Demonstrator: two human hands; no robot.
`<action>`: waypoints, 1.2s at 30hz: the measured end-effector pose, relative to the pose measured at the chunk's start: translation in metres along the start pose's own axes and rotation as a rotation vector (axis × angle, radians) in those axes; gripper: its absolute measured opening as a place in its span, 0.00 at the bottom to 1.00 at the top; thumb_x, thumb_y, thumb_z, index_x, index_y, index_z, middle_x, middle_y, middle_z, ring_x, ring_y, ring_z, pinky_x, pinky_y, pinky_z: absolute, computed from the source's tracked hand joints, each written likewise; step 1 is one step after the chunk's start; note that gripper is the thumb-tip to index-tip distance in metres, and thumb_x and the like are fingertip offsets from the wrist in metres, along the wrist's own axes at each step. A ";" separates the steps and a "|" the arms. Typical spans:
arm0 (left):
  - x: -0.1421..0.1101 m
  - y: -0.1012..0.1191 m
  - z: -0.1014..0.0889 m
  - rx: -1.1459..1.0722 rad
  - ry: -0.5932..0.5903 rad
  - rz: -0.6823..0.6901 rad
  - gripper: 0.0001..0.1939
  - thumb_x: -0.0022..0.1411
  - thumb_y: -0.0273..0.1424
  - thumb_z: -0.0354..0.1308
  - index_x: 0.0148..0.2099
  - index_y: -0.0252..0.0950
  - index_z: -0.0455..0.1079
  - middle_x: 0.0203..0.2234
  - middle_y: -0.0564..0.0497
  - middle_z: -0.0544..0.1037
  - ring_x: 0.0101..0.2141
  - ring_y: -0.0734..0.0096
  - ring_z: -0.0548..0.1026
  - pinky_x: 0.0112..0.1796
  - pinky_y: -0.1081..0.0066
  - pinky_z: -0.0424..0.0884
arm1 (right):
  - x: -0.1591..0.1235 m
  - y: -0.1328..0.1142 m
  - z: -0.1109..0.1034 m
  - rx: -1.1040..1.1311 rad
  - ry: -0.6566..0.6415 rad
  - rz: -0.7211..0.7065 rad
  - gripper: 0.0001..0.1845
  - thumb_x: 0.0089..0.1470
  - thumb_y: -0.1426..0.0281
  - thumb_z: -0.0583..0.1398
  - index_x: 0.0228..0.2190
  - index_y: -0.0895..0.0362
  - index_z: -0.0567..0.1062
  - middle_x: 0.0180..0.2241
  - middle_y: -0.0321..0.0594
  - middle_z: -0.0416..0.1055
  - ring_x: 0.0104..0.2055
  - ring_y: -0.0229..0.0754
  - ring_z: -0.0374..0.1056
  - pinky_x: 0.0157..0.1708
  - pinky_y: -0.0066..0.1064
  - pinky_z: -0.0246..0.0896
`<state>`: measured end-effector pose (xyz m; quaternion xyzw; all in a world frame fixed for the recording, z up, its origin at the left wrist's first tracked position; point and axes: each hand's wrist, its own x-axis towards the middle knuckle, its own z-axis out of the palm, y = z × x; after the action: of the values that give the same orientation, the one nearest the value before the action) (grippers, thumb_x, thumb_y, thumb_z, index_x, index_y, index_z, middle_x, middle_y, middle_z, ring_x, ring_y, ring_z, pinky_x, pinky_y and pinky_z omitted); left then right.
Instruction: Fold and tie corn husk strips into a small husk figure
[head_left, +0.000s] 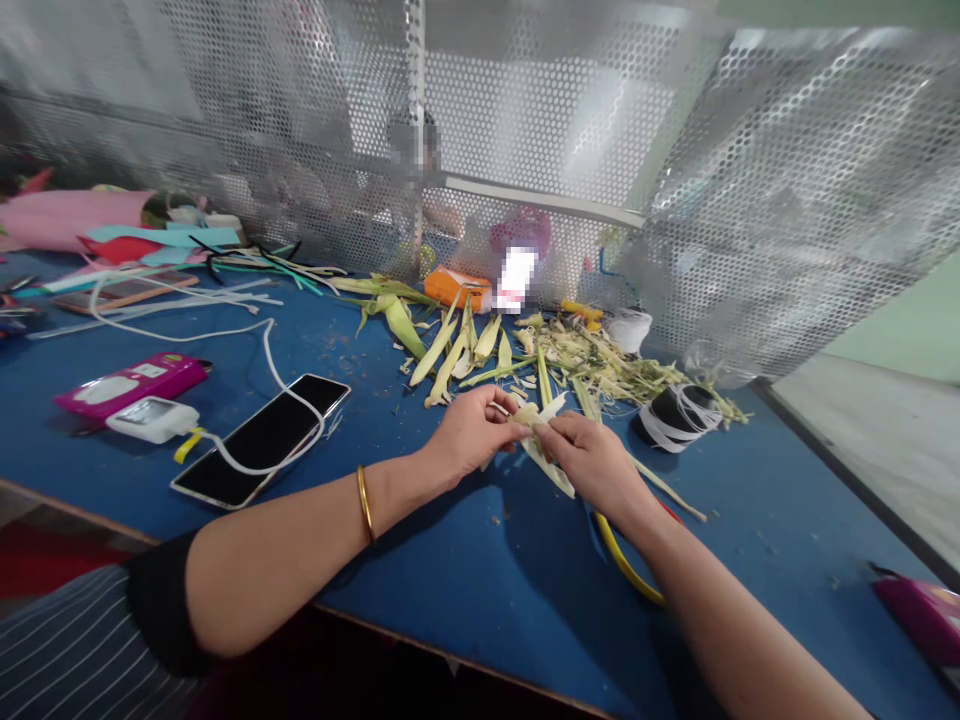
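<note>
My left hand [476,432] and my right hand [592,462] meet above the blue table [465,590]. Both pinch a pale, folded corn husk [553,470] between thumb and fingers; its lower end points down to the right. Beyond my hands lie several loose husk leaves [436,350] and a heap of shredded husk [592,355]. A curved yellow handle [626,567] shows beside my right wrist, with a bit of red near it; the rest is hidden by the arm. Right of my right hand sits a black spool wound with white cord [679,418].
On the left are a black-screened phone [262,440], a white device [154,420] with a looping cable, and a magenta pack [133,385]. An orange box [456,288] stands at the back before a perforated sheet [525,120], with a person behind it. A purple item [921,618] lies far right.
</note>
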<state>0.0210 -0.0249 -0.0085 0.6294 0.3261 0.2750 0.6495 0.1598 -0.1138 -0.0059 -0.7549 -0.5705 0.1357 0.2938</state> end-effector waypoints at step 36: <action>-0.005 -0.003 -0.002 0.170 -0.441 0.001 0.06 0.50 0.26 0.59 0.23 0.34 0.73 0.15 0.57 0.68 0.18 0.79 0.63 0.24 0.77 0.62 | 0.004 0.002 0.000 0.614 0.096 0.084 0.17 0.52 0.59 0.59 0.19 0.55 0.65 0.16 0.31 0.66 0.15 0.32 0.57 0.19 0.27 0.51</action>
<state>0.0161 -0.0278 -0.0115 0.7266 0.1981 0.1028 0.6498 0.1625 -0.1105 -0.0063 -0.6592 -0.4566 0.2778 0.5290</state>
